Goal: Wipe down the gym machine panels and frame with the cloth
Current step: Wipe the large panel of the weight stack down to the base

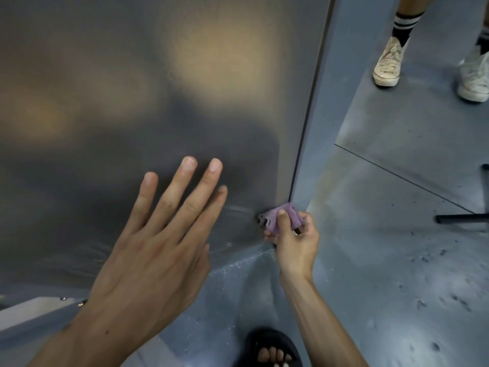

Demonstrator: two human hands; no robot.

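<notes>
A large dull grey machine panel (137, 88) fills the left and middle of the head view. Its lighter grey frame edge (317, 123) runs down its right side to the floor. My left hand (158, 239) is held up in front of the panel's lower part with fingers straight and spread. My right hand (293, 239) grips a small bunched purple cloth (280, 215) and presses it against the panel's bottom right corner, where panel and frame meet.
A grey floor (397, 260) with dark speckles spreads to the right. Another person's feet in pale sneakers (387, 62) stand at the top right. A black bar (463, 218) lies at the right edge. My foot in a dark sandal (272, 350) shows at the bottom.
</notes>
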